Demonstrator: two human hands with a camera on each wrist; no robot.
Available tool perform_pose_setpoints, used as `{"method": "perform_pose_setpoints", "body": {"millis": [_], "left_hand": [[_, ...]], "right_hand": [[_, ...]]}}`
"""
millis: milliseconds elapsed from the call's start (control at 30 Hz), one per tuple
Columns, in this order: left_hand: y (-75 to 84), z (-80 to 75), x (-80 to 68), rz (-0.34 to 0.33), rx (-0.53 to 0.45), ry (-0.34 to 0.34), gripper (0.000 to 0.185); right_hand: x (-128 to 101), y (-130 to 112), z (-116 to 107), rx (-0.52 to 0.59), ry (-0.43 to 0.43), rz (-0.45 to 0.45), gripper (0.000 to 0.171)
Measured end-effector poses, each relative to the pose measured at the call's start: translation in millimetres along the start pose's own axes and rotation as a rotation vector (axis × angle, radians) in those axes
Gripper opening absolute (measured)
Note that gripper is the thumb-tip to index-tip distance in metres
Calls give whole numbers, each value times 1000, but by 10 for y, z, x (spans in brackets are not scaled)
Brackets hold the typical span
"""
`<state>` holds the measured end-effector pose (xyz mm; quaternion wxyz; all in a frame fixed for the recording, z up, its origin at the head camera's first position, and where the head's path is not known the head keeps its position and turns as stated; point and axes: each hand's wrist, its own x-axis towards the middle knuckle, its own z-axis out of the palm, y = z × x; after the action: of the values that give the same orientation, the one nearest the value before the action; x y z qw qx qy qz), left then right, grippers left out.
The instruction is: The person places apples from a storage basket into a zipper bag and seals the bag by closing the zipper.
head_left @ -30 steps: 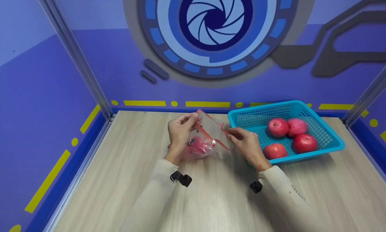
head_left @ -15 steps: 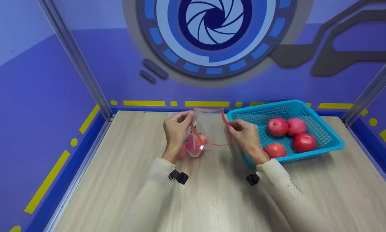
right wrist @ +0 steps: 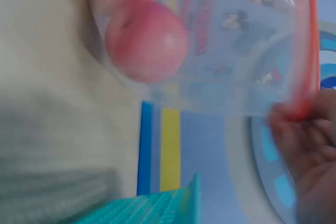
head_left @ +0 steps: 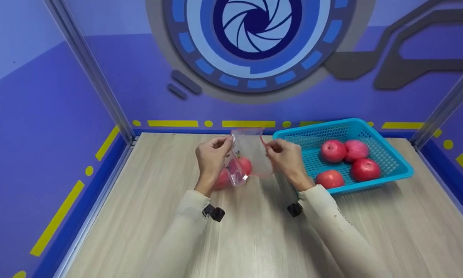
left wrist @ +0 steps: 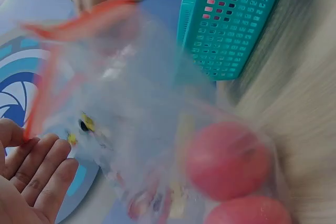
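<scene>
Hands [head_left: 212, 156] [head_left: 287, 158] pinch bag [head_left: 250, 154] rim | apples [head_left: 241, 168] inside

We find wide bare room on the pale wood-grain tabletop [head_left: 146, 216] to the left of our forearms and in front of us, where a hand passes freely. To the right, the turquoise perforated plastic basket [head_left: 393, 162] stands in the way, just beside our right hand [head_left: 287, 160]; four red apples [head_left: 333, 151] fill its floor. Between our hands the clear zip bag with the red seal strip [head_left: 250, 152] blocks the middle, its two red apples [left wrist: 227, 160] resting on the table beside our left hand [head_left: 210, 158]. The purple back wall [head_left: 138, 96] and the grey metal corner posts [head_left: 88, 73] close the far edge.
</scene>
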<state>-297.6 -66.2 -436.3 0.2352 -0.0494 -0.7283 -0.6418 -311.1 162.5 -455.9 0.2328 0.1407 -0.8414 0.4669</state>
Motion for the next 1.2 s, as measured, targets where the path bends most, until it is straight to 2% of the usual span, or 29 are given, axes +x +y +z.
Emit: {"method": "perform_pose_setpoints", "body": {"millis": [100,267,400,533,667,900,1033,1133,1200], "left_hand": [[-8,-11,-5,14,2,1,12],[78,-39,41,77,16,33,12],[165,-45,134,131,27,71,13],[184,-42,168,125,38,74,11],[140,-36,149,123,84,43,10],[71,-33,118,175,166,-14,12],[32,-41,83,216,132,-117,12],[-13,-41,42,253,65,-201,14],[-41,-35,7,263,27,-229,15]], "right_hand": [[-20,14,-12,-27,-16,21,12],[37,-52,-90,6,70,5,11],[104,-98,-112,30,86,-20,12],[122,-90,-104,18,68,-10,12],[112,-71,-99,6,58,9,12],[101,-58,-122,-3,40,19,15],[97,-31,-140,-2,40,0,14],[97,6,-160,-11,46,-24,13],[96,33,-176,-18,47,-37,12]]}}
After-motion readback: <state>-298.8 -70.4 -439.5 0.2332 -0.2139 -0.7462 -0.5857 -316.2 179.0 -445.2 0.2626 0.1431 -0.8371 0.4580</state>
